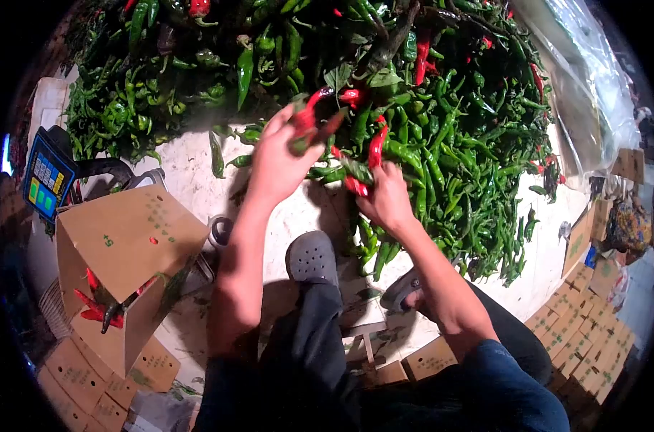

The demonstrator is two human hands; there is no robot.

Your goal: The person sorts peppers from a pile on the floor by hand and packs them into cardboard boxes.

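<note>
A large heap of green chili peppers (478,165) spreads before me, with some red ones mixed in. My left hand (278,162) is closed around several red and dark peppers (307,124) at the heap's near edge; motion blurs them a little. To its right, my right hand (389,196) grips a red chili pepper (377,147) that points up from the fingers. Another red piece (356,186) shows beside that hand's thumb. Green peppers lie right behind and around the right hand.
At left stands an open cardboard box (129,230) with red peppers (97,306) inside, near a scale display (46,176). Clear plastic sheeting (586,79) lies at the upper right. Stacked cartons (586,335) stand lower right. My grey clog (312,258) rests on the pale surface.
</note>
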